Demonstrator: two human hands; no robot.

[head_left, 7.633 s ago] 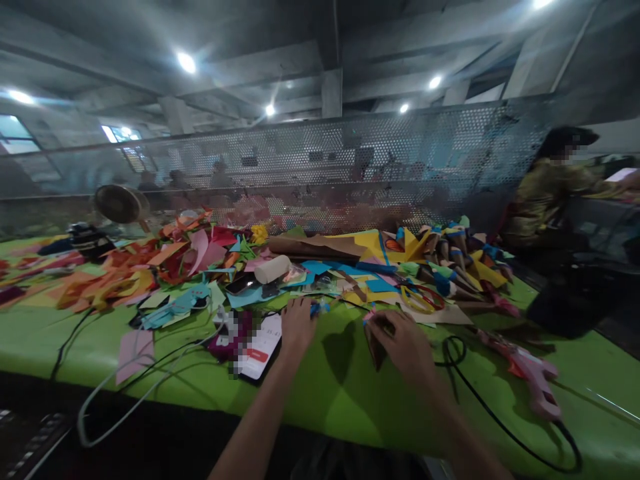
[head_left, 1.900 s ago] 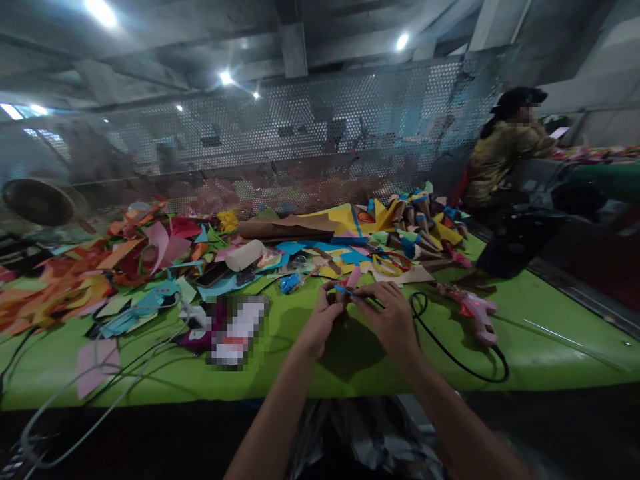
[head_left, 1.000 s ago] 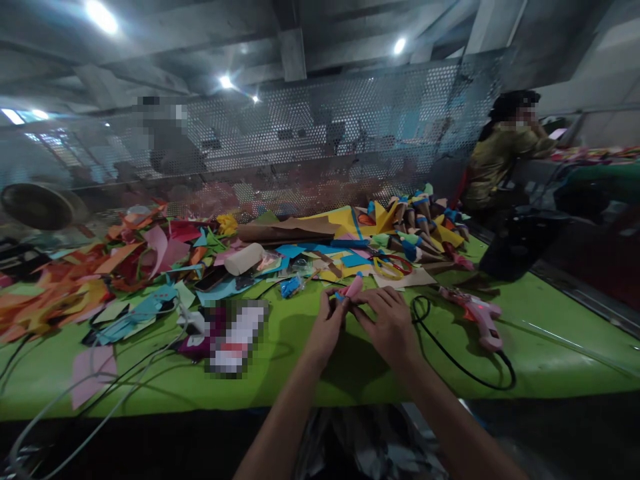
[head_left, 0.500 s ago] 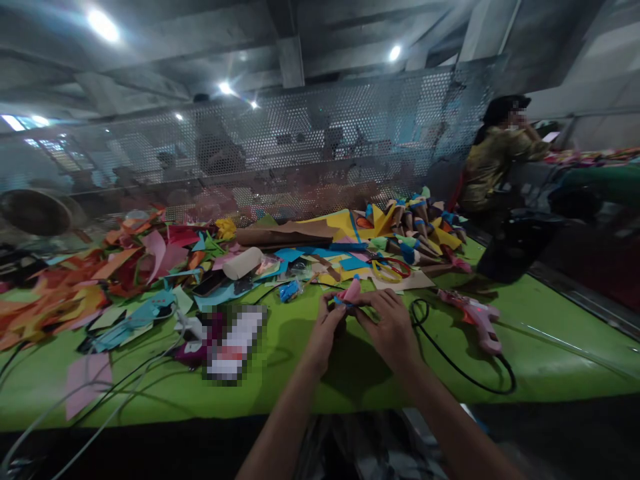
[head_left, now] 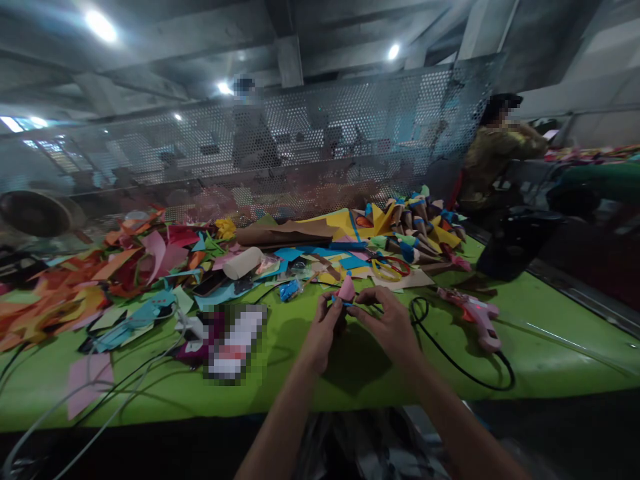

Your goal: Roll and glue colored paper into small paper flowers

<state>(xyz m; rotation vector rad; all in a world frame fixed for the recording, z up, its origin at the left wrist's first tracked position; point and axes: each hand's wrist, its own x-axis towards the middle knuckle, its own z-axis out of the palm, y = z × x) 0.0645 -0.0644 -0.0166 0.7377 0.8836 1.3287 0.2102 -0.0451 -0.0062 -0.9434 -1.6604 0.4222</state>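
Observation:
My left hand (head_left: 323,328) is closed around the lower part of a small pink paper cone (head_left: 346,288), its tip pointing up. A thin blue paper strip (head_left: 342,302) runs round the cone's base. Just to the right, my right hand (head_left: 386,321) has bent fingers, with the thumb and index finger apart close to the blue strip. The thumb tip is at or against the strip; exact contact is hard to make out. Right of that hand, a pink glue gun (head_left: 477,319) lies on the green tabletop (head_left: 280,393), its light lit red.
Behind my hands lie yellow-and-red scissors (head_left: 390,269), a blue packet (head_left: 290,291) and a white roll (head_left: 243,263). Paper scraps (head_left: 120,267) heap at left, finished paper cones (head_left: 413,230) at back right. A phone (head_left: 237,343) and cables are near left. A person (head_left: 500,153) sits at right.
My right hand's fingers have drawn back slightly from the cone and parted, so more of the pink cone shows. Behind the perforated screen, a person has moved right and stands taller.

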